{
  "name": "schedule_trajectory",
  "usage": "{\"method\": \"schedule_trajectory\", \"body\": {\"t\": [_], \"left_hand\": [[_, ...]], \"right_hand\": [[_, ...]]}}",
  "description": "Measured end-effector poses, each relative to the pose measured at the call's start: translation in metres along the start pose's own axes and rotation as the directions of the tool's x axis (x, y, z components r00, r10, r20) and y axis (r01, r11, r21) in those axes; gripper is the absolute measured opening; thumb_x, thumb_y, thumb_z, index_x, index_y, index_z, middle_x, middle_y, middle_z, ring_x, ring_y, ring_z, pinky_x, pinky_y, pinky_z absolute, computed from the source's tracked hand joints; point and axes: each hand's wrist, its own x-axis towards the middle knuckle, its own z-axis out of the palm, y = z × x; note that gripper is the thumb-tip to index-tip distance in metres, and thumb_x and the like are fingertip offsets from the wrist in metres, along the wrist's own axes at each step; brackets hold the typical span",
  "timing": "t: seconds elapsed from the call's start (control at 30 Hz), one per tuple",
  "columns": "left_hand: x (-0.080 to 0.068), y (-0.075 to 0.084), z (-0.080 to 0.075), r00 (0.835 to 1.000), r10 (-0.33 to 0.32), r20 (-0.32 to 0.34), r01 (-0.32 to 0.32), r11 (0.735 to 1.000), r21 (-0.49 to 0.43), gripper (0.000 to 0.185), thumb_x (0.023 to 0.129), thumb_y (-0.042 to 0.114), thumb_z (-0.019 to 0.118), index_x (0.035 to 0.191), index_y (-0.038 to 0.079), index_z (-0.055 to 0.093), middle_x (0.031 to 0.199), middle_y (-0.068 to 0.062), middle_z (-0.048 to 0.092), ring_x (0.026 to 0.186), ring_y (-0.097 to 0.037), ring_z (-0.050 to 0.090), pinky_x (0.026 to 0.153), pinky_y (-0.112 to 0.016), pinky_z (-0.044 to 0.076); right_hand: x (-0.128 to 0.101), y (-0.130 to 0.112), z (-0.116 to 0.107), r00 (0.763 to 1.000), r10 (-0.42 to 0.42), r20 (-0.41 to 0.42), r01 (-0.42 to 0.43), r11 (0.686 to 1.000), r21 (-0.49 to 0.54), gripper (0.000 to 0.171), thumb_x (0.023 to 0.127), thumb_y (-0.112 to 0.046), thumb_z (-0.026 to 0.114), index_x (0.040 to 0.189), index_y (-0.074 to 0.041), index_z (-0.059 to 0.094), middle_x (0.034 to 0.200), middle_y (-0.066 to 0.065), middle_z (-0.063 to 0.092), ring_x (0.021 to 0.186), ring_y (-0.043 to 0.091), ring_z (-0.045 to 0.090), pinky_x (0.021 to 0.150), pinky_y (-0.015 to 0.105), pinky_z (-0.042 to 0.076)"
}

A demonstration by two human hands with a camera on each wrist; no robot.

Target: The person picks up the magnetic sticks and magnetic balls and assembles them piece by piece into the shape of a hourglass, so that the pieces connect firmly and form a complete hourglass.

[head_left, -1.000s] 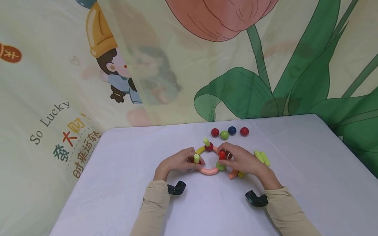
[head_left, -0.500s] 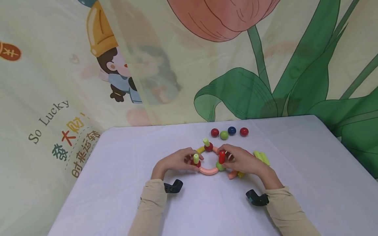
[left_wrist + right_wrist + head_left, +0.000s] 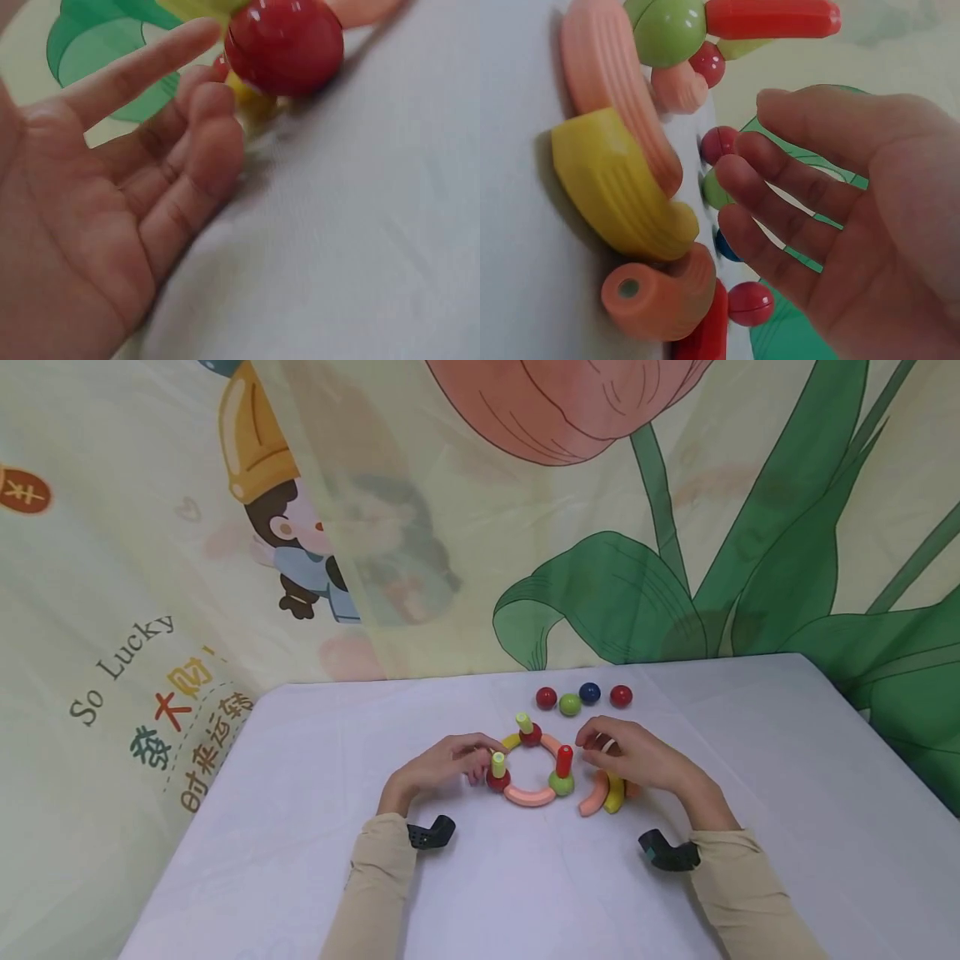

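A ring of balls and curved rods lies on the white table, with upright sticks on its balls. Its front left red ball (image 3: 498, 779) bears a light green stick (image 3: 498, 764); the front right green ball (image 3: 561, 785) bears a red stick (image 3: 564, 761). My left hand (image 3: 447, 766) is just left of the front left red ball, fingers extended and holding nothing; whether a fingertip touches the ball I cannot tell. My right hand (image 3: 637, 758), fingers loosely bent and apart from everything, hovers right of the red stick, above loose curved rods. The right wrist view shows its bare palm (image 3: 885, 217).
Loose pink (image 3: 594, 794) and yellow (image 3: 614, 794) curved rods lie right of the ring. Behind it sit a blue ball (image 3: 589, 693), a loose green ball (image 3: 570, 704) and two red balls. A printed cloth (image 3: 450, 527) hangs behind the table (image 3: 510, 877).
My right hand has let go of the red stick, which stands on the green ball, and has moved right. My left hand has released the front left red ball and drawn slightly left.
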Motion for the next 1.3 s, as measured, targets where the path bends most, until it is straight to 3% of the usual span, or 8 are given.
{"method": "schedule_trajectory", "body": {"t": [0.1, 0.17, 0.33, 0.5, 0.8, 1.07, 1.3], "left_hand": [[0.000, -0.004, -0.001, 0.998, -0.015, -0.063, 0.004, 0.987, -0.159, 0.049, 0.101, 0.041, 0.033, 0.125, 0.004, 0.055, 0.090, -0.009, 0.053, 0.077, -0.016, 0.055, 0.070, -0.024, 0.050], [0.001, -0.007, 0.000, 0.993, -0.031, -0.118, 0.003, 0.974, -0.228, 0.053, 0.102, 0.043, 0.032, 0.123, 0.001, 0.055, 0.090, -0.009, 0.051, 0.077, -0.016, 0.054, 0.067, -0.024, 0.051], [0.007, -0.013, 0.006, 0.963, -0.050, -0.265, 0.019, 0.993, -0.118, 0.033, 0.100, 0.034, 0.044, 0.112, 0.008, 0.062, 0.078, -0.006, 0.053, 0.062, -0.015, 0.055, 0.060, -0.025, 0.049], [0.013, -0.017, 0.012, 0.938, -0.071, -0.339, 0.067, 0.997, -0.022, 0.016, 0.096, 0.027, 0.054, 0.104, 0.017, 0.063, 0.069, -0.004, 0.052, 0.050, -0.014, 0.050, 0.053, -0.025, 0.046], [0.013, -0.019, 0.013, 0.927, -0.095, -0.364, 0.094, 0.995, -0.020, 0.014, 0.095, 0.027, 0.057, 0.104, 0.019, 0.063, 0.069, -0.003, 0.052, 0.048, -0.014, 0.049, 0.052, -0.025, 0.044], [0.011, -0.018, 0.013, 0.927, -0.096, -0.363, 0.099, 0.995, -0.010, 0.015, 0.094, 0.029, 0.058, 0.104, 0.020, 0.063, 0.069, -0.002, 0.052, 0.048, -0.014, 0.049, 0.052, -0.025, 0.045], [0.012, -0.017, 0.014, 0.926, -0.100, -0.365, 0.106, 0.994, -0.003, 0.014, 0.093, 0.029, 0.059, 0.104, 0.021, 0.063, 0.070, -0.003, 0.053, 0.049, -0.014, 0.049, 0.053, -0.026, 0.045]], "right_hand": [[0.001, 0.004, -0.001, 1.000, -0.001, -0.021, 0.000, 1.000, -0.005, 0.015, 0.090, -0.014, 0.062, 0.105, -0.012, 0.059, 0.102, 0.001, 0.063, 0.095, 0.018, 0.058, 0.083, 0.032, 0.052], [0.002, 0.005, -0.001, 1.000, 0.014, -0.027, -0.015, 1.000, -0.008, 0.017, 0.090, -0.014, 0.062, 0.106, -0.011, 0.060, 0.102, 0.002, 0.063, 0.096, 0.018, 0.058, 0.082, 0.032, 0.052], [0.003, 0.008, -0.002, 0.994, 0.072, -0.081, -0.073, 0.997, -0.014, 0.021, 0.090, -0.015, 0.061, 0.111, -0.010, 0.059, 0.104, 0.004, 0.062, 0.096, 0.020, 0.057, 0.082, 0.035, 0.052], [0.003, 0.010, -0.004, 0.983, 0.100, -0.152, -0.106, 0.994, -0.031, 0.024, 0.092, -0.015, 0.060, 0.115, -0.010, 0.058, 0.107, 0.008, 0.062, 0.093, 0.022, 0.057, 0.079, 0.037, 0.053], [0.009, 0.020, -0.009, 0.964, 0.117, -0.240, -0.154, 0.978, -0.143, 0.022, 0.091, -0.016, 0.059, 0.112, -0.009, 0.058, 0.103, 0.010, 0.062, 0.090, 0.023, 0.057, 0.078, 0.038, 0.054], [0.012, 0.031, -0.013, 0.950, 0.116, -0.290, -0.171, 0.970, -0.171, 0.022, 0.090, -0.013, 0.061, 0.110, -0.007, 0.057, 0.102, 0.013, 0.061, 0.092, 0.027, 0.056, 0.077, 0.042, 0.054], [0.015, 0.035, -0.018, 0.926, 0.105, -0.363, -0.183, 0.965, -0.189, 0.019, 0.091, -0.014, 0.058, 0.108, -0.007, 0.057, 0.098, 0.011, 0.060, 0.088, 0.025, 0.055, 0.073, 0.037, 0.050]]}}
